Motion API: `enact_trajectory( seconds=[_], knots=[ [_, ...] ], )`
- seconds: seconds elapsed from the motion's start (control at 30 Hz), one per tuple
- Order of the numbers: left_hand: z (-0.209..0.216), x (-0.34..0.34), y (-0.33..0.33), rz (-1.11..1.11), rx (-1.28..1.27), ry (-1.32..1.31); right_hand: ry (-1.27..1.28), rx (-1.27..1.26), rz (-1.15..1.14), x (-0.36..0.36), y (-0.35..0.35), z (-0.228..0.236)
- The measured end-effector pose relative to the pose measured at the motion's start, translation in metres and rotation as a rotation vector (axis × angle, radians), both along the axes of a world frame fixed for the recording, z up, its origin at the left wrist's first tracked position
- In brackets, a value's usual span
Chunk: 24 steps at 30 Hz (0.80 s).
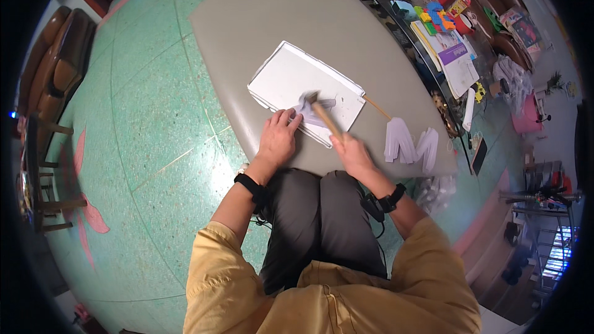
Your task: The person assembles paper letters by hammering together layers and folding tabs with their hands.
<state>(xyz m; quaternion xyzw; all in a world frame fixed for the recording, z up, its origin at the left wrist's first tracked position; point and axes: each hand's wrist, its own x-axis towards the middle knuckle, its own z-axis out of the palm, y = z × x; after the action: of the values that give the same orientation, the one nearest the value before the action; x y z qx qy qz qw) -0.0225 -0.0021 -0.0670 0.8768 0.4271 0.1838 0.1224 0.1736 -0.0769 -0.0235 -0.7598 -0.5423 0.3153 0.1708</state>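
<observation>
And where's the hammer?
Near the middle of the head view, the hammer is in the right hand, its blurred head over the white tray, just right of the left hand.

Our bare left hand (276, 140) is palm down, fingers (285, 118) extended forward; to its right, our bare right hand (354, 156) is curled tight. Behind both hands, our bare forearms (232, 215) slant outward.

A wooden-handled hammer (327, 121) slants over a lilac piece (311, 118) on a white tray (279, 80).
</observation>
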Motion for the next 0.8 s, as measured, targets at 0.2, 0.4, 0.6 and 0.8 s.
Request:
enact_trajectory(
  seconds=[0.2,0.4,0.6,0.8],
  knots=[
    [0.003,0.001,0.0,0.012,-0.017,0.03,0.028,-0.031,0.028,-0.001,0.005,0.008],
    [-0.001,0.001,0.0,0.012,-0.023,-0.047,-0.036,-0.032,0.066,0.004,0.005,0.008],
    [-0.001,0.002,0.001,-0.003,-0.042,-0.025,-0.146,0.062,0.13,0.016,-0.019,0.0],
    [0.002,0.005,-0.001,0.005,-0.043,-0.03,-0.012,0.092,0.075,0.038,-0.039,-0.002]
  ],
)
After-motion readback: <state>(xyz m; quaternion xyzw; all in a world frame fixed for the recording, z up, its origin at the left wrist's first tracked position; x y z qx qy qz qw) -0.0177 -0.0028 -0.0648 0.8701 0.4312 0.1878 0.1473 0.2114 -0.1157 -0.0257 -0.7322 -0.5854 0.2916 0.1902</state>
